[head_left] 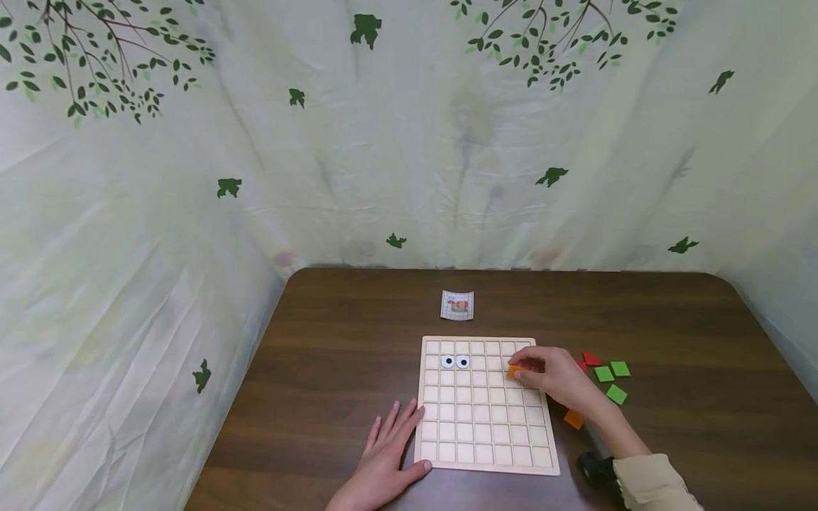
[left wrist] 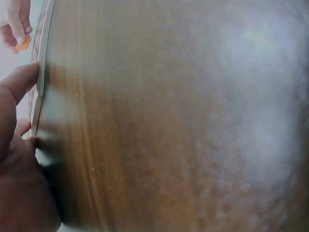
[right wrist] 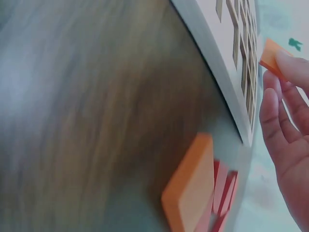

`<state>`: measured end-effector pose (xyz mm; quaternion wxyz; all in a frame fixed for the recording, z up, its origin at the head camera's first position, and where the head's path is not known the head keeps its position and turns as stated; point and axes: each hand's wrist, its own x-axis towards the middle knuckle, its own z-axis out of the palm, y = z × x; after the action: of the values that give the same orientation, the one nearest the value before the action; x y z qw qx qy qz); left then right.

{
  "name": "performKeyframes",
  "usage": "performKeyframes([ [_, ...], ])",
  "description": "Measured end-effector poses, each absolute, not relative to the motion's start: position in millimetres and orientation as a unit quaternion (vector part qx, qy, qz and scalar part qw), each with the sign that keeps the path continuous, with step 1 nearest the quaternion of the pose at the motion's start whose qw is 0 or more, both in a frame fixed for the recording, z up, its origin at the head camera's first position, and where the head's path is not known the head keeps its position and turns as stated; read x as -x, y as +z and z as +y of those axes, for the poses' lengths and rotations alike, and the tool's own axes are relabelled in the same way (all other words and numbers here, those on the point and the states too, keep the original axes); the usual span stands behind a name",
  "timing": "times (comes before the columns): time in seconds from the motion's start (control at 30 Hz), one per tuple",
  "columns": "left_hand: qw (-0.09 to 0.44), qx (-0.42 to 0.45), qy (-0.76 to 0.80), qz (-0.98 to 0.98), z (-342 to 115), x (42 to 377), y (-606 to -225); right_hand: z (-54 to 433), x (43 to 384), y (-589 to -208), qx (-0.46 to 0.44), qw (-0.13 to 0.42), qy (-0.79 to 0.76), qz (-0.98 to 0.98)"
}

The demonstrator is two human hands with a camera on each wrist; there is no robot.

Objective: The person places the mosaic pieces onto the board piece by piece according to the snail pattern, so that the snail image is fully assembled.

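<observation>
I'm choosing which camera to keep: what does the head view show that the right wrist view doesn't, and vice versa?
Only the head view shows the left hand, eye pieces, picture card and green tiles.
Only the right wrist view shows the palm of the right hand.
Both show that hand pinching an orange tile, the grid board, a loose orange tile, red tiles and the tabletop.

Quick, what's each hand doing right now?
Left hand: open, touching the pale gridded wooden board.
Right hand: closed, pinching a flat orange square tile.
</observation>
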<state>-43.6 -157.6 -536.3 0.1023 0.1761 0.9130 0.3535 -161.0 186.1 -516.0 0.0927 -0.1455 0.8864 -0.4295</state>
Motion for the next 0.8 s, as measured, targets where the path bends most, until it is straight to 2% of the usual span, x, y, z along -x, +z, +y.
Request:
performKeyframes([
  [0.6, 0.109, -0.176, 0.352, 0.913, -157.5, 44.2, -535.9, 156.3, 168.6, -522.9, 0.201, 0.085, -0.373, 0.902],
  [0.8, 0.105, -0.175, 0.349, 0.915, -156.7, 45.0, -536.2, 154.0, 166.9, -522.1, 0.212, 0.060, -0.363, 0.905],
])
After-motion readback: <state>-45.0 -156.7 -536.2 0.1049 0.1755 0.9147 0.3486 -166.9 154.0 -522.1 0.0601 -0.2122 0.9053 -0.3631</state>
